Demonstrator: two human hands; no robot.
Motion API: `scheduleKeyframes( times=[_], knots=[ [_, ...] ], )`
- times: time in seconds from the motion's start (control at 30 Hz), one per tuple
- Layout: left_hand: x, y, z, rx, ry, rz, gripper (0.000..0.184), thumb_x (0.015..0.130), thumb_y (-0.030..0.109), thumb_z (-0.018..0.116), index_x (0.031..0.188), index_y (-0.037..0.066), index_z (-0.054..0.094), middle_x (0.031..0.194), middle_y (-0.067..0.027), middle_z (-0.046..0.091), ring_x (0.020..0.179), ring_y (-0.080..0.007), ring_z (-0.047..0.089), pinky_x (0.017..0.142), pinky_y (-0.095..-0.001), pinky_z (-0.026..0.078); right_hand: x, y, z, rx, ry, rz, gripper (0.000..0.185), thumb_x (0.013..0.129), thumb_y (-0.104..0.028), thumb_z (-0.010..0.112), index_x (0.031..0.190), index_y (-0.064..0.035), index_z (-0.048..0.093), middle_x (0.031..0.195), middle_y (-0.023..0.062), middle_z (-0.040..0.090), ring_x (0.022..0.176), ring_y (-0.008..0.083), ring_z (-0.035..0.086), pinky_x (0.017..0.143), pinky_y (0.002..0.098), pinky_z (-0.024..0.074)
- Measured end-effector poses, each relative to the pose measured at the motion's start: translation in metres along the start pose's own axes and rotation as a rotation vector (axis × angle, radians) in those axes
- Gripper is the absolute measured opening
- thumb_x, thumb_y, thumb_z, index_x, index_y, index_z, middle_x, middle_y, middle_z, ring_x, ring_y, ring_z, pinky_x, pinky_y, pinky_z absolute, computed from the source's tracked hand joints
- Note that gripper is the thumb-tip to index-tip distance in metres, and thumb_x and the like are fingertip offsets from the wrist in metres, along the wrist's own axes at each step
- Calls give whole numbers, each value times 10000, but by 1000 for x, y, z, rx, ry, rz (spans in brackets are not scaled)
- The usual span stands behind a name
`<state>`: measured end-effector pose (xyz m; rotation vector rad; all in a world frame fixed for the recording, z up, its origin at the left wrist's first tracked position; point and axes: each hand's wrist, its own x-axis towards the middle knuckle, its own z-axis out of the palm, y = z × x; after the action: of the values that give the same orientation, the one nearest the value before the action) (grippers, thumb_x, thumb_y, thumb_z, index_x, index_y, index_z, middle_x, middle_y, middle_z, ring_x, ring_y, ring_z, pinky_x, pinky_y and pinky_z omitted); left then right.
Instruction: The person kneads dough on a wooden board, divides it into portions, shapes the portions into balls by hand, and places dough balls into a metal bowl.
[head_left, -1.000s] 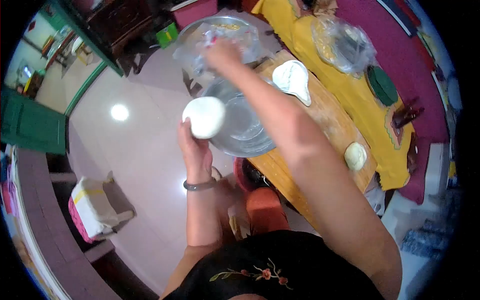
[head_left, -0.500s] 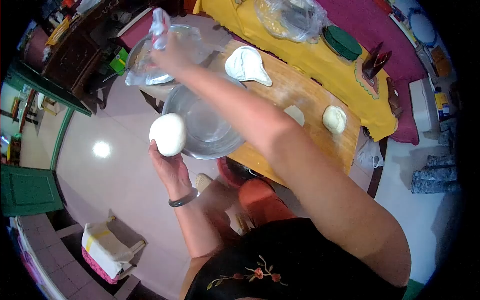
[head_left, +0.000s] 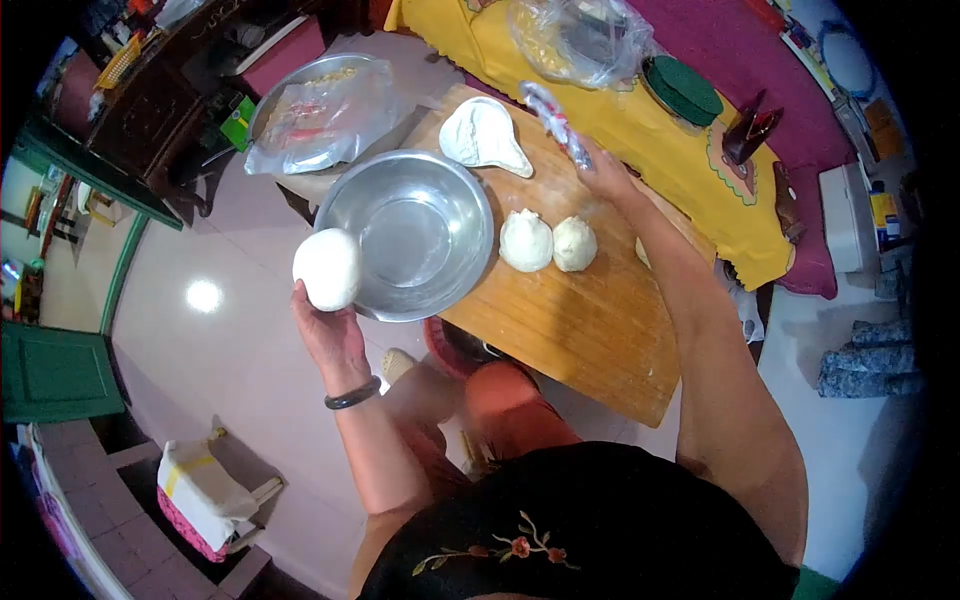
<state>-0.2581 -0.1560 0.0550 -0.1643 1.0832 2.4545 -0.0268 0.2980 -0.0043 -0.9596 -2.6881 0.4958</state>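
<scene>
My left hand [head_left: 333, 335] is closed around the underside of a smooth white dough ball [head_left: 328, 268], at the left rim of a steel bowl [head_left: 478, 235]. Over the far right of the wooden board [head_left: 560, 330], my right hand [head_left: 607, 178] grips a narrow, scrunched clear-and-white bundle with red marks [head_left: 556, 125]; it looks like plastic, but its kind is unclear. Two gathered dough pieces, the left dough piece [head_left: 526, 241] and the right dough piece [head_left: 575, 245], sit side by side on the board. A pale piece farther right is mostly hidden by my forearm.
A teardrop-shaped white scoop [head_left: 485, 137] with white powder lies at the board's back. Behind the steel bowl stands a basin [head_left: 262, 112] of yellowish bits, partly under a plastic bag [head_left: 325, 120]. A yellow cloth [head_left: 440, 28] covers the seat beyond. A stool [head_left: 205, 490] stands lower left.
My right hand has swung from above the basin to the board's far right with the bundle. My arm no longer covers the steel bowl. My left hand still holds the dough ball.
</scene>
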Motion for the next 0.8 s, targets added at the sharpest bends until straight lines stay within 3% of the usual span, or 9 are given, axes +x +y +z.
scheduleKeyframes(
  times=[0.1,0.17,0.27,0.37,0.47,0.57,0.8],
  knots=[
    [1,-3,3,0,2,34,490,942,371,594,1284,30,510,1238,-97,608,1088,-217,619,841,-336,528,7,17,28,45,-60,-62,688,847,-237,591,1484,-189,336,1114,252,628,1042,419,602,902,469,464],
    [4,-6,3,16,33,31,500,941,375,595,1289,25,510,1242,-100,609,1093,-219,619,843,-340,530,-5,-19,16,60,-118,13,683,849,-238,593,1482,-184,341,1156,229,624,1046,412,601,900,457,472],
    [0,-8,15,33,40,52,491,938,373,601,1283,32,520,1234,-94,616,1082,-216,623,823,-329,534,-23,-44,5,66,-98,-95,568,880,-190,596,1425,-151,444,1293,197,578,1135,370,583,947,422,469],
    [-2,-11,22,34,58,27,471,938,368,602,1268,40,532,1200,-83,626,1034,-190,630,745,-288,526,-31,-50,2,79,-88,-130,516,892,-203,591,1390,-121,487,1268,183,594,1132,361,582,965,409,459],
    [-2,-11,21,44,64,9,457,935,365,604,1258,49,538,1180,-75,629,983,-164,630,681,-253,501,-31,-51,0,178,-150,14,453,912,-206,561,1349,-89,531,1253,182,600,1129,355,580,975,397,451],
    [6,-12,7,62,77,-5,504,950,361,575,1324,35,488,1304,-96,573,1196,-235,554,975,-398,461,-24,-27,13,338,-50,4,415,924,-213,540,1297,-33,566,1263,194,594,1121,339,588,977,380,449],
    [7,-12,6,1,-6,6,535,951,350,576,1342,3,464,1302,-121,567,1196,-264,552,989,-417,457,-1,-3,32,373,25,0,386,936,-284,564,1196,-8,636,1175,204,641,1062,326,625,913,369,482]
  ],
)
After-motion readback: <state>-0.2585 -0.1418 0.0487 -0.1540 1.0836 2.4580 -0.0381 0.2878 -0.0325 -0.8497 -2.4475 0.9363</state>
